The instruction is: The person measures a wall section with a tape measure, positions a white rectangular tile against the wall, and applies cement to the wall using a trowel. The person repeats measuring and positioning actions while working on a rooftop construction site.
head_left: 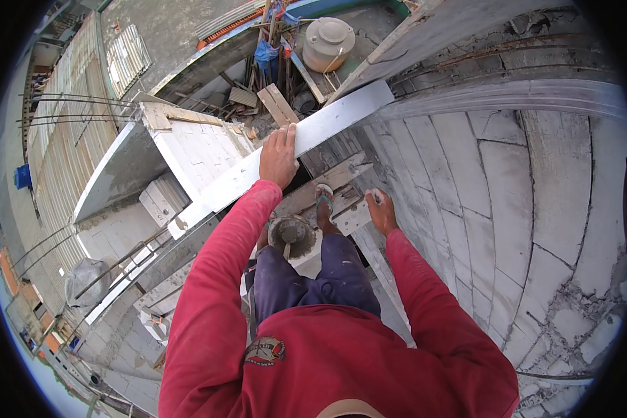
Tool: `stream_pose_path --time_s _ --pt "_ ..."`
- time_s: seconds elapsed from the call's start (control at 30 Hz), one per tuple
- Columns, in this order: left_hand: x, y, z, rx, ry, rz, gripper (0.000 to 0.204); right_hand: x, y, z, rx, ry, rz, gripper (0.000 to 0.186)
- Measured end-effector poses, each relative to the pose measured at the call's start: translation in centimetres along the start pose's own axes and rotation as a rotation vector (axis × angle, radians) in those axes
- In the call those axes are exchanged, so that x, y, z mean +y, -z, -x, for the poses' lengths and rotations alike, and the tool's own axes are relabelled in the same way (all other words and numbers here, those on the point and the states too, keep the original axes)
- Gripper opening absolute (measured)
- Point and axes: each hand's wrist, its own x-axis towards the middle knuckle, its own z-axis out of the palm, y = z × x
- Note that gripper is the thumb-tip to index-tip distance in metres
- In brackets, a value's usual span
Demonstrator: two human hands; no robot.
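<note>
One left hand (279, 155) lies across one long white board (345, 124); whether its grip is clamped I cannot tell. One right hand (382, 211) curls, contents unclear. Below, one bucket (305, 248) between two legs; beyond, one tank (327, 45).

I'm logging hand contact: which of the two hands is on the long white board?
The left hand, laid across the long white board. The right hand is away from it, lower and further right in the picture.
</note>
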Motion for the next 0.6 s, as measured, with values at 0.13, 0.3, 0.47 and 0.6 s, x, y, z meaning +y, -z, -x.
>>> stream_pose_path --time_s 0.13,0.3,0.47,0.6 --pt "0.1 0.1 -0.1 0.003 0.001 0.001 0.092 0.0 0.2 0.0 -0.024 -0.022 -0.046 0.037" --pt "0.3 -0.1 -0.2 0.015 -0.007 0.025 0.091 -0.3 0.7 0.2 -0.005 -0.013 0.002 0.037" --pt "-0.4 -0.5 1.3 0.006 0.03 0.051 0.093 -0.6 0.5 1.1 0.013 0.04 -0.003 0.037" --pt "1.5 -1.3 0.6 0.044 0.012 -0.019 0.092 0.1 0.3 1.1 -0.024 0.002 -0.075 0.03"
